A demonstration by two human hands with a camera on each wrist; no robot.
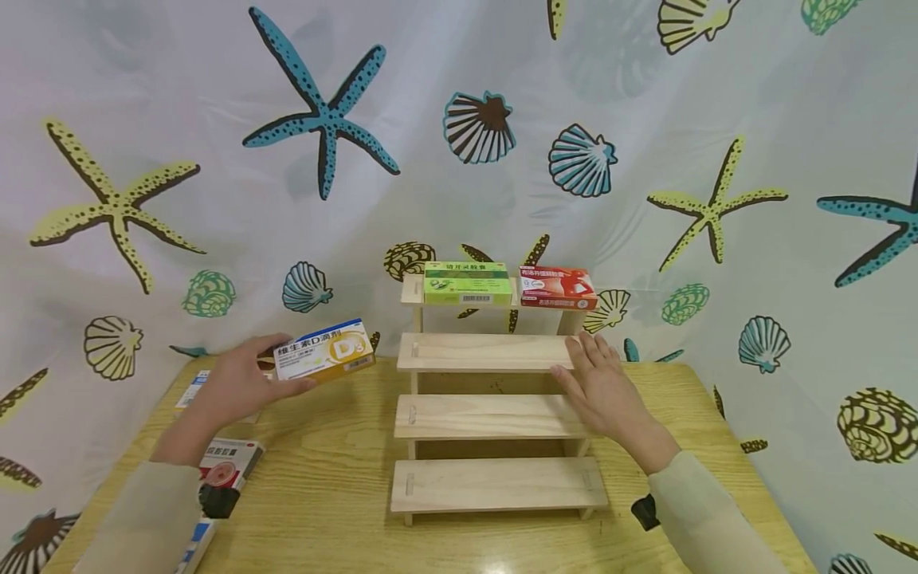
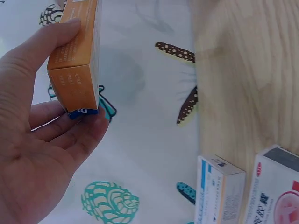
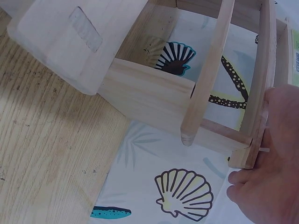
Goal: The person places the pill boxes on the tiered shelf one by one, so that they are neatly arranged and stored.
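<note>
My left hand [image 1: 240, 379] holds a white, blue and orange vitamin D drops box [image 1: 323, 351] above the left of the table, pinching it between thumb and fingers. In the left wrist view, the thumb lies on the orange side of the box [image 2: 72, 60] and the fingers are behind and below. A four-step wooden display rack [image 1: 495, 482] stands at the middle. My right hand [image 1: 602, 391] rests on the right end of its second step from the top, fingers extended in the head view. The right wrist view shows some fingertips [image 3: 237, 177] past the board's end.
On the top step lie a green medicine box [image 1: 468, 285] and a red one [image 1: 558, 288]. Several more medicine boxes, including a white and red one [image 1: 233, 458], lie at the table's left, partly behind my left arm. A patterned curtain [image 1: 459, 199] hangs behind the table.
</note>
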